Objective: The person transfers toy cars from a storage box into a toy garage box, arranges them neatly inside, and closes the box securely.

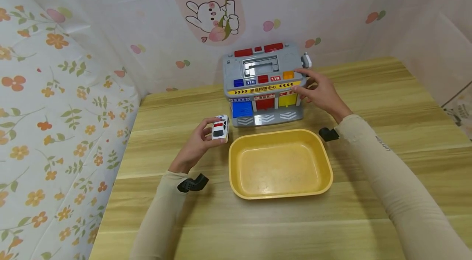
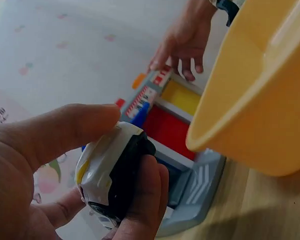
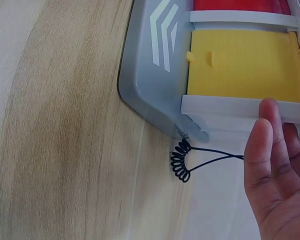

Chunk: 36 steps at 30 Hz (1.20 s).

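My left hand (image 1: 197, 145) pinches a small white toy police car (image 1: 220, 128) with a red roof light, held above the table just left of the toy garage (image 1: 263, 87). In the left wrist view, thumb and fingers clasp the car (image 2: 107, 170) around its body. The garage is grey, with a blue door (image 1: 242, 109) tilted up, a red door (image 1: 265, 103) and a yellow door (image 1: 287, 100) down. My right hand (image 1: 322, 94) touches the garage's front right top corner near the orange button (image 1: 288, 75); its lower fingers hang loose in the right wrist view.
A yellow plastic tub (image 1: 280, 198) stands in front of the garage. A black coiled cord (image 3: 181, 161) lies by the garage's right side. Patterned curtains (image 1: 147, 26) hang behind and left of the wooden table (image 1: 147, 137).
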Available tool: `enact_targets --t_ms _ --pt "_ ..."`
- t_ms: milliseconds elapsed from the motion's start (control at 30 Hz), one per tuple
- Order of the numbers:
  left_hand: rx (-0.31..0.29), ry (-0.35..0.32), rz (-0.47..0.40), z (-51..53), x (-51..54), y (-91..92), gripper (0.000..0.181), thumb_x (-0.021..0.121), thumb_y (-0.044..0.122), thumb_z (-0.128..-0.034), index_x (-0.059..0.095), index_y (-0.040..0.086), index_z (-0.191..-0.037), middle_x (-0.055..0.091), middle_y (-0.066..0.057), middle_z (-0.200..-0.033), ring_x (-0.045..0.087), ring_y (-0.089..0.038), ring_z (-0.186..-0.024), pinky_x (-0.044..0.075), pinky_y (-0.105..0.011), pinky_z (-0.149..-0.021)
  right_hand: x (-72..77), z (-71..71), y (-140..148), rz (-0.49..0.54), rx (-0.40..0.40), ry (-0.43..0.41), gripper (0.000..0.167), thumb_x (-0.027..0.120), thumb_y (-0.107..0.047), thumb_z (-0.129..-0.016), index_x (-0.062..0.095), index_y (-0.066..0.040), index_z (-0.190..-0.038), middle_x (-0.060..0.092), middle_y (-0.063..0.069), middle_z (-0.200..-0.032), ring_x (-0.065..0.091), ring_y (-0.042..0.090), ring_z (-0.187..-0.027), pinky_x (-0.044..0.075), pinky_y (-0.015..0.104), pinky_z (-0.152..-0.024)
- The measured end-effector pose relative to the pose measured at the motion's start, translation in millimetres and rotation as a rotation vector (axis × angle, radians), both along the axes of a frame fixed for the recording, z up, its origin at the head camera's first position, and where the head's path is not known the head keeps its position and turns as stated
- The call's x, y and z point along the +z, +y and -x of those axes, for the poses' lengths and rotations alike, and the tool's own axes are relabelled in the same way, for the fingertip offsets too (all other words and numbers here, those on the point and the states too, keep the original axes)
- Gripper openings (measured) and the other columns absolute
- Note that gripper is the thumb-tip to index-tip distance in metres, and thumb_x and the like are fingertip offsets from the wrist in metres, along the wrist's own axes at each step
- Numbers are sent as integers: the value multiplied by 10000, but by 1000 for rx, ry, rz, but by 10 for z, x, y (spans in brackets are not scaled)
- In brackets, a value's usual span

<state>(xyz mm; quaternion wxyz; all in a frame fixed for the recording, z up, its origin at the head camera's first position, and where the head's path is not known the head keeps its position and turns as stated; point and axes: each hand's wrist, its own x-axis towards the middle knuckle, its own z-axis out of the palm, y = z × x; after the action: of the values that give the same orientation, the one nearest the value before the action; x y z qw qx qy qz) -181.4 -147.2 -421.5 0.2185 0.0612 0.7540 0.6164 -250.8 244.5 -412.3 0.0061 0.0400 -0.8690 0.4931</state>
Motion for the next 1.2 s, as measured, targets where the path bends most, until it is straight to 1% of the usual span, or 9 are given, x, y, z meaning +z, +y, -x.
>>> enact_targets --t_ms 100,200,400,500,700,767,867,1033,1200 --pt "-8 -25 18 76 -65 1 644 729 72 -898 441 196 -1461 496 -175 -1409 592 -262 -1144 554 -253 -942 -19 -1 -1 0 3 3 635 697 -403 -934 454 -291 -1509 565 151 -1084 679 271 -815 586 245 -636" --pt "-34 -50 12 141 -122 13 618 705 94 -922 442 213 -1467 503 -172 -1392 574 -257 -1149 547 -316 -982 -35 -8 2 1 1 2 633 693 -409 -935 452 -295 -1509 563 148 -1079 678 282 -824 587 244 -640" --pt "-61 -103 -51 250 -180 66 541 609 111 -996 428 239 -1489 479 -156 -1394 557 -244 -1145 504 -435 -1085 -48 -15 17 4 -11 -8 628 691 -409 -937 452 -305 -1508 560 150 -1088 671 283 -833 587 252 -644" --pt "-75 -105 -64 298 -205 110 553 592 110 -1006 411 246 -1510 478 -169 -1398 566 -244 -1143 522 -417 -1069 -47 -22 25 9 -15 -11 622 693 -397 -938 456 -307 -1505 562 150 -1089 670 276 -828 590 260 -643" --pt "-107 -124 -53 378 -278 226 600 605 91 -993 383 255 -1525 474 -184 -1417 588 -252 -1121 598 -332 -924 -36 -31 30 19 -17 -18 620 697 -392 -936 458 -309 -1502 570 152 -1108 662 268 -831 588 256 -649" --pt "-121 -130 -45 401 -300 268 603 610 91 -988 384 257 -1522 472 -179 -1431 588 -265 -1133 602 -328 -909 -34 -31 32 21 -18 -17 617 697 -392 -937 461 -308 -1500 572 162 -1116 661 280 -839 585 250 -649" --pt "-145 -126 -31 430 -330 330 608 615 107 -988 383 264 -1526 475 -178 -1461 575 -294 -1196 584 -359 -961 -41 -28 35 21 -18 -12 608 690 -392 -942 463 -304 -1498 576 166 -1114 660 322 -866 586 258 -657" --pt "-157 -126 4 473 -393 395 639 644 177 -981 381 364 -1534 461 -97 -1522 529 -303 -1322 512 -456 -1081 -63 -2 19 20 -6 -9 615 685 -417 -940 458 -305 -1500 586 149 -1100 668 357 -895 593 277 -678" --pt "-161 -110 3 515 -424 436 634 648 180 -979 397 379 -1527 466 -66 -1533 548 -291 -1310 488 -454 -1103 -70 6 3 32 -4 -4 616 690 -416 -937 459 -310 -1498 585 150 -1096 660 361 -892 603 303 -684"
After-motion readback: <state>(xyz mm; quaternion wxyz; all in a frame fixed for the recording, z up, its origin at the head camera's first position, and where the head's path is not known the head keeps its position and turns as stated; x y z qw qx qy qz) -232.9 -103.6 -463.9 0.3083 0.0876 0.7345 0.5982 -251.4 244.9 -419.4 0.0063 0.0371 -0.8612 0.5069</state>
